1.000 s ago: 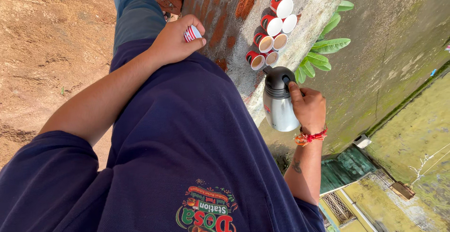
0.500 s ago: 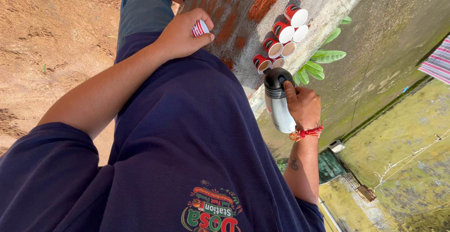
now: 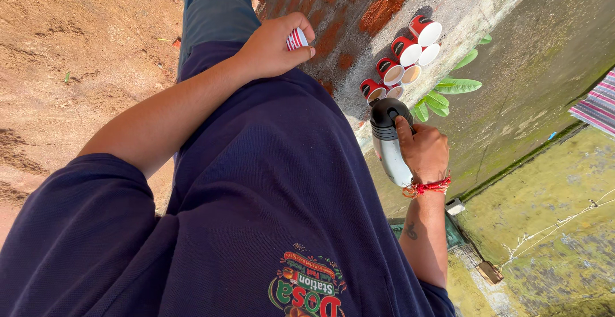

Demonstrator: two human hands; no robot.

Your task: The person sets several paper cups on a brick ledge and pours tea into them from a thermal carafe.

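Looking down the wearer's own body, the view shows the right hand [image 3: 424, 152] wrapped around a steel flask [image 3: 389, 139], fingers closed about its body and thumb laid up toward the dark cap, the flask tilted so the cap points at a cluster of red paper cups [image 3: 400, 61] standing on the top of a brick wall [image 3: 349, 19]. The left hand [image 3: 272, 47] is clenched on a small stack of red-and-white striped cups [image 3: 296, 38], held against the hip, well apart from the flask. The flask is probably rigid, smooth, and weighty if full, so a full-hand hold around the middle suits it best. The paper cups are likely light and easily crushed or tipped; they are best taken gently by the rim or side.
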